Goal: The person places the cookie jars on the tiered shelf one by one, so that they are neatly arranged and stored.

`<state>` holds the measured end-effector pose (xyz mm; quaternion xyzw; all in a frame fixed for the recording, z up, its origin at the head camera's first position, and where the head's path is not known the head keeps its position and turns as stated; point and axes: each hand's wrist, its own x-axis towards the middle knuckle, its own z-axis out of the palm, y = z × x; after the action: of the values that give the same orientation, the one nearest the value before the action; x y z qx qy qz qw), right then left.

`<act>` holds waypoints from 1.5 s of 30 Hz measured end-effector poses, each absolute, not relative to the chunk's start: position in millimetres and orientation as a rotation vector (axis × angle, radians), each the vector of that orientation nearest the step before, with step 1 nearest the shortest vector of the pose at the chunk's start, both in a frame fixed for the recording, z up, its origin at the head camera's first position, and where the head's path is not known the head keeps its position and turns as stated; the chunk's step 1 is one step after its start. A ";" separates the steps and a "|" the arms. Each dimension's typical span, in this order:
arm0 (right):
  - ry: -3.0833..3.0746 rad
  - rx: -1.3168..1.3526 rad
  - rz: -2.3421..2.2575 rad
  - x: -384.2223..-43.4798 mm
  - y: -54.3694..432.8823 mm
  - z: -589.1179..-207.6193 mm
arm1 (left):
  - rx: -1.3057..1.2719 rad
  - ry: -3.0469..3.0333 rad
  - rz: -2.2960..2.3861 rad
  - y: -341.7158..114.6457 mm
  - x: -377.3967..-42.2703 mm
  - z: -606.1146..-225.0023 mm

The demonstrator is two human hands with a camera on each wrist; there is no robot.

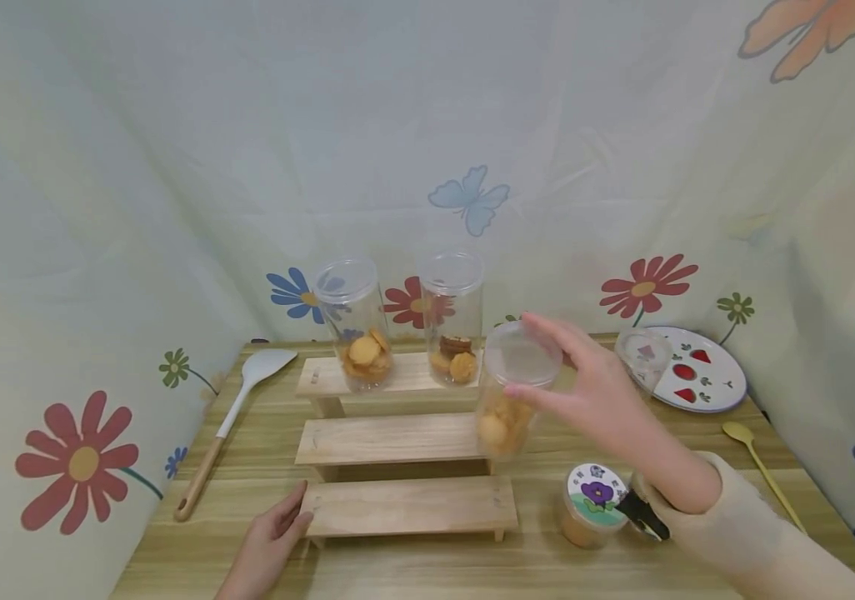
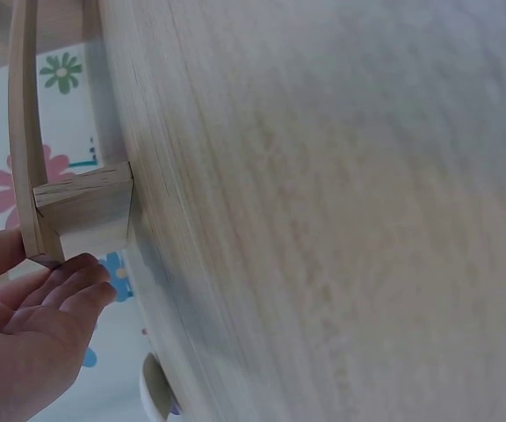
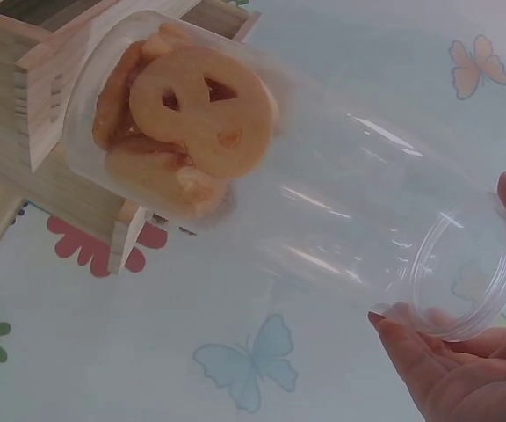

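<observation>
My right hand (image 1: 600, 383) grips a clear plastic jar (image 3: 332, 202) by its lidded end, thumb and fingers spread around the rim. Round cookies (image 3: 209, 110) lie at the bottom of this jar, one with a face cut into it. It is held at the right end of a three-step wooden stand (image 1: 405, 508), overlapping the middle step in the head view. At the left end of the lowest step, my left hand (image 1: 270, 537) holds the board's edge, thumb on one face and fingers beneath. Two more lidded jars, one with cookies (image 1: 365, 354) and one with darker biscuits (image 1: 456, 346), stand on the top step.
A white spatula (image 1: 236, 417) with a wooden handle lies left of the stand. To the right are a tub with a flower-printed lid (image 1: 592, 504), a black-handled item (image 1: 643, 515), a yellow spoon (image 1: 765, 475), and a patterned plate (image 1: 720, 375) with a clear container (image 1: 643, 354) overlapping it.
</observation>
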<state>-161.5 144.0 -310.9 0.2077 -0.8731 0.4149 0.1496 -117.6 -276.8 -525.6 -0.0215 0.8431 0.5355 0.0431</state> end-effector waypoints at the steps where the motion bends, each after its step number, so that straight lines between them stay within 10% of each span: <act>1: -2.518 0.598 1.185 -161.2 142.2 -310.4 | -0.057 2.586 1.638 -276.8 -117.3 -525.8; 45: -2.452 1.059 1.300 -179.5 40.7 -311.4 | -0.056 2.569 1.677 -275.9 -116.3 -523.7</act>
<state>-179.5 40.7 -311.4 0.3552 -0.8225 0.4360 0.0852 -116.3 -275.9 -523.7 -0.0184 0.8367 0.5462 0.0368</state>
